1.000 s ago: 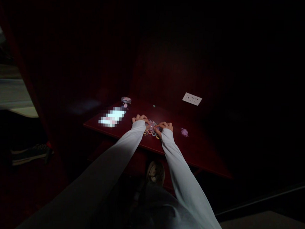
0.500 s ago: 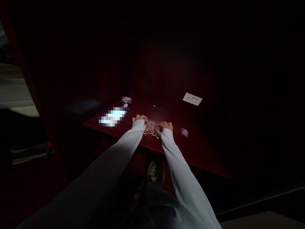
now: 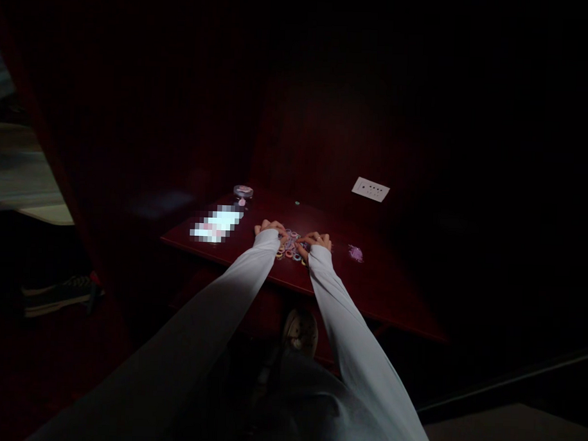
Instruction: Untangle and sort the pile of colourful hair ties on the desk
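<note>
A pile of small ring-shaped hair ties (image 3: 289,253) in several pastel colours lies on the dark red table (image 3: 254,256). At its left edge is my left hand (image 3: 271,229), fingers curled inward over the rings. My right hand (image 3: 317,241) reaches in from the other side, its thumb and index finger close together at the pile. Both hands look closed, but whatever is between their fingertips is too small and dim to make out. To the right, apart from the pile, sits a small purple bunch (image 3: 355,253), which looks like more hair ties.
A glowing, pixelated phone-like rectangle (image 3: 217,223) lies on the left side of the table. Behind it stands a clear jar (image 3: 243,193) with a lid. One small green ring (image 3: 297,202) lies near the back wall, which bears a white socket plate (image 3: 371,189).
My right hand's fingers have shifted slightly at the pile. My left hand stays almost the same, and the purple bunch has not moved. The view has tipped very slightly.
</note>
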Demonstrator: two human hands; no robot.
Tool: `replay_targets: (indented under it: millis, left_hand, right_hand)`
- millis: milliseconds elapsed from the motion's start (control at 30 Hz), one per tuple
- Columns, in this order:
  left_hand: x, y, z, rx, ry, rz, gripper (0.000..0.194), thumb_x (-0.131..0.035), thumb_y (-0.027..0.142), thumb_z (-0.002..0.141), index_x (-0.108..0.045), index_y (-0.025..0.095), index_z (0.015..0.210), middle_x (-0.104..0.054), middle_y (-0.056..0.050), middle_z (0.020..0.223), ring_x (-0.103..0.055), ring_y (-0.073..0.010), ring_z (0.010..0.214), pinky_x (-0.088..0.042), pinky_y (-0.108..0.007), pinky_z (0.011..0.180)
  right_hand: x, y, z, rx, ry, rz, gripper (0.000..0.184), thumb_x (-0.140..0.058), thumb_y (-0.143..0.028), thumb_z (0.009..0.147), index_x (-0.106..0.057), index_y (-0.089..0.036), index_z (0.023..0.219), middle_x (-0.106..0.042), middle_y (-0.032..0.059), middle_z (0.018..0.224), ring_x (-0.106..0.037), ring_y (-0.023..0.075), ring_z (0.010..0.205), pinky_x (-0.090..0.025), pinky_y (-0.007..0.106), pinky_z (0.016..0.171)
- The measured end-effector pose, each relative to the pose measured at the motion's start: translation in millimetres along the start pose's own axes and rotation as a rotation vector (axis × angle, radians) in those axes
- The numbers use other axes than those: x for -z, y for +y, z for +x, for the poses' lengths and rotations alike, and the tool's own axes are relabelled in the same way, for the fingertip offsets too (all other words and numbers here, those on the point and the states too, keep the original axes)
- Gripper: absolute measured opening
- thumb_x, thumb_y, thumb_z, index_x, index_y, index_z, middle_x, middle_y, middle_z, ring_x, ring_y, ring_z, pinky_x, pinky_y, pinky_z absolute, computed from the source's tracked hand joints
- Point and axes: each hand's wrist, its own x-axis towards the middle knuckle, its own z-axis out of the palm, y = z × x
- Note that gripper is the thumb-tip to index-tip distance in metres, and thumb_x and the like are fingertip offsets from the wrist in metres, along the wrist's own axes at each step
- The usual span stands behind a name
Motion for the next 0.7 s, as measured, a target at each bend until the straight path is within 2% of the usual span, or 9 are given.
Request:
replay_targets:
  millis: [133, 433, 700]
  left_hand:
    - [0.5, 1.0, -0.9, -0.013, 0.011, -0.002, 0.013, -0.072, 0.026, 0.093, -0.077, 0.024, 0.081, -0.077, -0.002, 0.118, -0.056, -0.0255, 0.124, -0.036, -0.044, 0.111]
    - [5.6, 8.0, -3.2, -0.025, 0.018, 0.004, 0.023, -0.064, 0.033, 0.098, -0.079, 0.027, 0.081, -0.076, -0.001, 0.12, -0.054, -0.0256, 0.121, -0.035, -0.047, 0.107]
    - [4.5, 8.5, -0.6, -0.023, 0.004, -0.012, 0.024, -0.061, 0.035, 0.102, -0.082, 0.028, 0.091, -0.075, 0.0, 0.126, -0.052, -0.0248, 0.123, -0.032, -0.042, 0.104]
  right_hand:
    - [2.1, -0.4, 0.1, 0.006, 0.01, 0.021, 0.027, -0.064, -0.044, 0.102, -0.086, -0.029, 0.098, -0.07, 0.0076, 0.109, -0.046, 0.028, 0.108, -0.034, 0.041, 0.094]
    - [1.5, 0.4, 1.9, -0.007, 0.028, 0.03, 0.029, -0.063, -0.045, 0.103, -0.083, -0.027, 0.095, -0.073, 0.0074, 0.105, -0.049, 0.0279, 0.109, -0.035, 0.04, 0.095]
    - [0.3, 5.0, 5.0, -0.026, 0.053, 0.068, 0.031, -0.063, -0.049, 0.103, -0.084, -0.028, 0.095, -0.074, 0.007, 0.102, -0.052, 0.0274, 0.108, -0.037, 0.041, 0.096]
